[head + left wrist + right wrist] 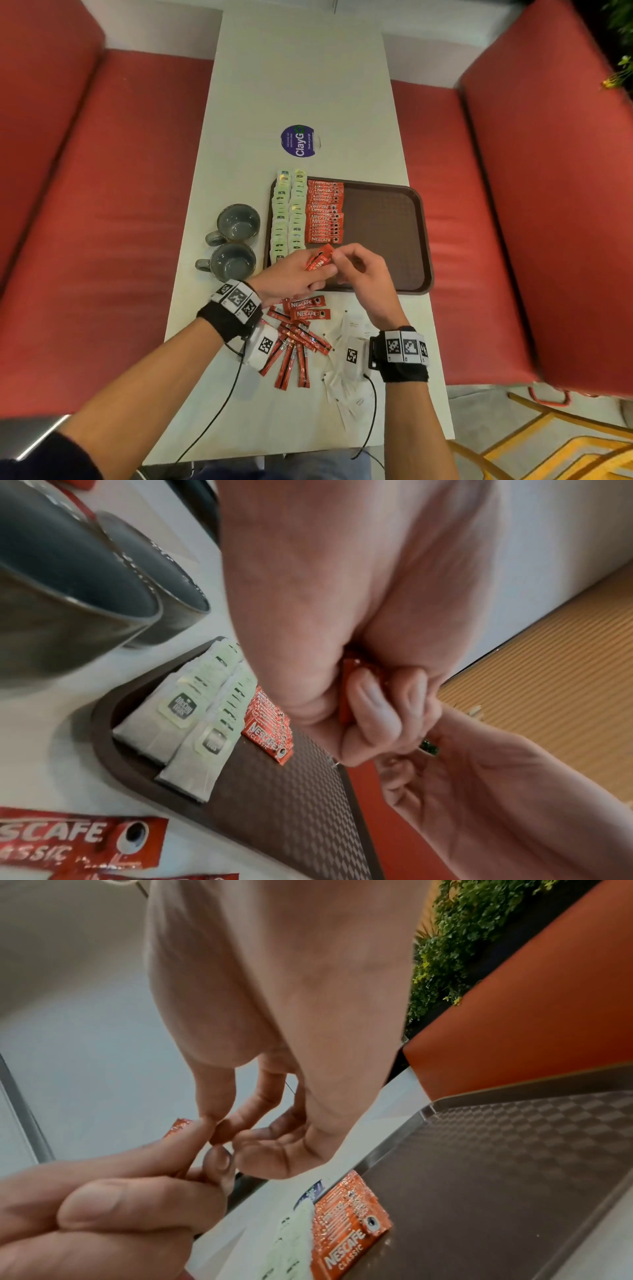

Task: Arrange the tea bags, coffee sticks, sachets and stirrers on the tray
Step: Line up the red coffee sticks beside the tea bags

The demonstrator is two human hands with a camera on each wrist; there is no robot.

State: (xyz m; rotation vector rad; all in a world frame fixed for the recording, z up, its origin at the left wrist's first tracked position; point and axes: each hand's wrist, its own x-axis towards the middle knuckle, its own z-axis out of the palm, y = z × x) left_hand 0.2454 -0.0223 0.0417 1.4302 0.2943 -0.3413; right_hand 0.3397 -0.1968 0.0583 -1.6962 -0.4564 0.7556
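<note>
A brown tray (383,233) carries two columns of pale green tea bags (287,212) along its left side. Beside them lies a column of red Nescafe sachets (323,212). Over the tray's near left corner my left hand (308,274) grips a few red Nescafe sachets (319,260), whose edge shows between thumb and fingers (346,693). My right hand (346,257) meets it from the right, its thumb and forefinger pinching the sachets' far end (179,1125). Loose Nescafe sachets (308,308), red coffee sticks (294,353) and white sachets (346,329) lie on the table near me.
Two grey mugs (236,240) stand just left of the tray. A round purple sticker (298,140) sits farther up the white table. Red benches (102,205) flank the table on both sides. The tray's right half is bare.
</note>
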